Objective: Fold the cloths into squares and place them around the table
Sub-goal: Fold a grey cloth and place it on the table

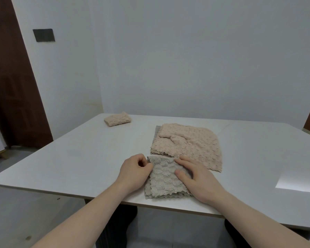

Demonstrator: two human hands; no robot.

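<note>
Now the grey cloth (166, 178) lies near the front edge of the bench (70, 158), already folded to a small, almost square packet with several layers. The left hand (134, 170) pinches its far left corner with curled fingers (147, 164), and the right hand (195, 178) rests flat on its right side, fingers straight and spread a little, pressing the layers down.

I judge this cloth to be light, soft and limp (the fluffy, scalloped texture suggests a microfibre type), so it will not keep a fold by itself and the layers can slide or spring open. It is not fragile and not slippery against skin, but it may slip on the smooth bench. The best places to hold are the corners and the folded edges, with all layers pinched together, while the other palm keeps the stack flat.

Just behind it, toward the middle of the bench, a beige cloth (188, 144) lies spread and rumpled on top of another grey piece (157, 130), of which only a strip shows. A folded beige cloth (117, 119) sits near the far left corner.
</note>
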